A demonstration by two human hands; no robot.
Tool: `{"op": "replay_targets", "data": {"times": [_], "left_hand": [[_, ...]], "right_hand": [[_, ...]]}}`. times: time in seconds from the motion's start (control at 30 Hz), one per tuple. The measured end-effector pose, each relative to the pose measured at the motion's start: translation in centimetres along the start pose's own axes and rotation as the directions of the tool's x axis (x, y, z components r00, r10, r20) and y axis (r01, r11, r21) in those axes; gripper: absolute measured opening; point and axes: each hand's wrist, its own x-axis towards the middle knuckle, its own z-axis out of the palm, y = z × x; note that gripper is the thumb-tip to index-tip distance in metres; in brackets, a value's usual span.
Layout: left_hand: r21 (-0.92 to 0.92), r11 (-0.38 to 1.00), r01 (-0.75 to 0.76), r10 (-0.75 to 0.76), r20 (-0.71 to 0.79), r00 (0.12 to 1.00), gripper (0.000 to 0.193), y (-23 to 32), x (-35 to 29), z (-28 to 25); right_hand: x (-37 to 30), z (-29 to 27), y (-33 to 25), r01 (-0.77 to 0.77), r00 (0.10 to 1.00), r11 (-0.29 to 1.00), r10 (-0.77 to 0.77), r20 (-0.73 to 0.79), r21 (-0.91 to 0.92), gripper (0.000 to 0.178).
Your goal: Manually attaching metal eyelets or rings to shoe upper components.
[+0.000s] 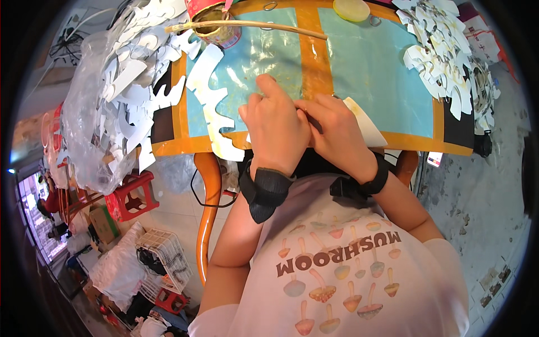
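Note:
My left hand point(276, 129) and my right hand point(341, 132) meet at the table's near edge, fingers curled and closed. A white cut-out piece point(366, 124) with a yellowish smear sticks out beyond my right hand. A white sliver also shows beside my left hand. My fingers cover the middle, so its full shape is hidden. Something small and dark shows between the hands, too hidden to name. Left of them lies a wavy-edged white strip point(212, 104) with yellowish wet patches. Farther back, a long wooden-handled brush point(264, 25) rests across a red tin point(224, 37).
Loose white cut-outs point(135, 84) pile up at the left beside clear plastic point(84, 112). Yellow-stained cut-outs point(441, 53) are heaped at the right. A yellow round lid point(351, 9) and metal rings lie at the back. A red stool point(132, 196) stands lower left.

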Motion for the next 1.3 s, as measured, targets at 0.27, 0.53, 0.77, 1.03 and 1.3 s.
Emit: {"op": "replay_targets", "data": {"times": [0.27, 0.53, 0.77, 1.03, 1.3], "left_hand": [[0.094, 0.993, -0.076, 0.076, 0.007, 0.997, 0.044, 0.9, -0.4, -0.5], [0.148, 0.976, -0.159, 0.175, -0.107, 0.979, 0.030, 0.6, -1.6, 1.1], [0.055, 0.984, -0.167, 0.174, -0.180, 0.968, 0.039, -0.9, -3.0, 2.6], [-0.089, 0.994, -0.065, 0.037, -0.289, 0.957, 0.033, -1.9, -5.6, 4.5], [-0.394, 0.918, -0.034, -0.085, -0.280, 0.956, 0.050, -1.9, -5.0, 1.3]], "right_hand": [[0.3, -1.4, 0.0, -0.034, 0.994, 0.998, 0.029, 0.103, 0.053, 0.018], [0.7, -1.4, 0.3, -0.085, 0.988, 0.994, 0.074, 0.138, 0.074, 0.016], [0.7, -0.7, 0.6, -0.078, 0.993, 0.996, 0.075, 0.087, 0.038, 0.017], [0.5, -1.1, 0.7, -0.092, 0.988, 0.993, 0.083, 0.128, 0.070, 0.019], [0.2, -1.0, 0.4, -0.033, 0.995, 0.999, 0.031, 0.097, 0.028, 0.020]]}}
